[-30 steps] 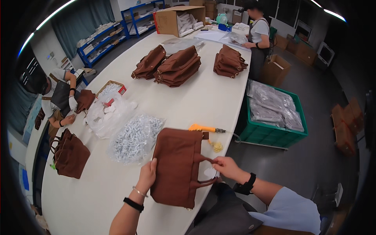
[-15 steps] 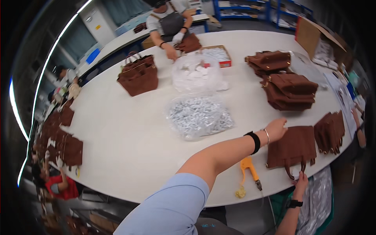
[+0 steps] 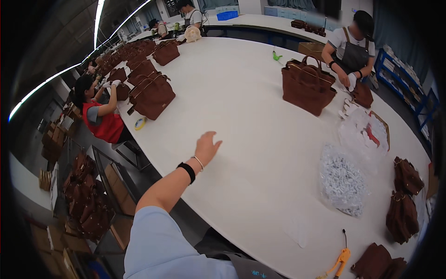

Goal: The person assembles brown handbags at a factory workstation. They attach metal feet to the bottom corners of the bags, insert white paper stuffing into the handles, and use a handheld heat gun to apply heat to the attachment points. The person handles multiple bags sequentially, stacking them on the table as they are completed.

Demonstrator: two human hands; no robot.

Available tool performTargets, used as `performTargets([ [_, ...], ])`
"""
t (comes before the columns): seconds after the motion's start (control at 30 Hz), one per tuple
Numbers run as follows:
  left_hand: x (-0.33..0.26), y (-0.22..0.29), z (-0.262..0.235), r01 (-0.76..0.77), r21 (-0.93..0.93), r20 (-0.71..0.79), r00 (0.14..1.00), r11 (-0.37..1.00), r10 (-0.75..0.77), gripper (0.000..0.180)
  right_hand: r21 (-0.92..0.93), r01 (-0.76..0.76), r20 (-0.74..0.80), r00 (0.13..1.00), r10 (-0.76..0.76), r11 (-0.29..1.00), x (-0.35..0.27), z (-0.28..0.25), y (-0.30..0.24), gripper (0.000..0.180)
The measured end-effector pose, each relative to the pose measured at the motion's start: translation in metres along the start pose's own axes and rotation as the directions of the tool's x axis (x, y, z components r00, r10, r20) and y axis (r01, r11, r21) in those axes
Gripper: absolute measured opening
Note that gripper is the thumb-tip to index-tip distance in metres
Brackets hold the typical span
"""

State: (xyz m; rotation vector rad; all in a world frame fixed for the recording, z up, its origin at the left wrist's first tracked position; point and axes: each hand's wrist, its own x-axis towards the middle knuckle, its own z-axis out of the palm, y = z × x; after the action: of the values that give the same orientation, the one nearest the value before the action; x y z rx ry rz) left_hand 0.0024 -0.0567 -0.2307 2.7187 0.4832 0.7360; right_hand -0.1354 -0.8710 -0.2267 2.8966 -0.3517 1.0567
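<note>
My left hand (image 3: 207, 148) is held out over the white table (image 3: 241, 186), fingers apart, with nothing in it. A brown handbag (image 3: 152, 96) stands beyond it to the left. My right hand is out of the picture. At the lower right edge of the view lies a flat brown bag piece (image 3: 373, 260), partly cut off. Beside it is an orange hand tool (image 3: 343, 258) with a dark tip.
A brown tote (image 3: 306, 88) stands on the far right side. Clear bags of small white parts (image 3: 344, 181) lie at right. Co-workers (image 3: 104, 109) sit at left and stand (image 3: 355, 51) at far right. Yellow tape (image 3: 139, 123) lies near the left edge.
The view has swung left. My left hand has left the flat brown bag and moved out over the table. My right hand, earlier at the bag's handle, has gone out of view.
</note>
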Motion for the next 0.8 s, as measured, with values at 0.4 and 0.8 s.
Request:
performTargets([
  [0.4,0.25,-0.417,-0.215,0.677,0.3,-0.321,0.735,0.672,-0.597,0.135,0.266,0.093,0.505,0.834,-0.221,0.959,0.06,-0.031,-0.415,0.022],
  [0.8,0.31,-0.527,-0.185,0.459,0.163,-0.22,0.88,0.873,-0.421,0.051,0.51,0.225,0.519,0.689,-0.505,0.83,0.059,-0.023,-0.496,0.016],
])
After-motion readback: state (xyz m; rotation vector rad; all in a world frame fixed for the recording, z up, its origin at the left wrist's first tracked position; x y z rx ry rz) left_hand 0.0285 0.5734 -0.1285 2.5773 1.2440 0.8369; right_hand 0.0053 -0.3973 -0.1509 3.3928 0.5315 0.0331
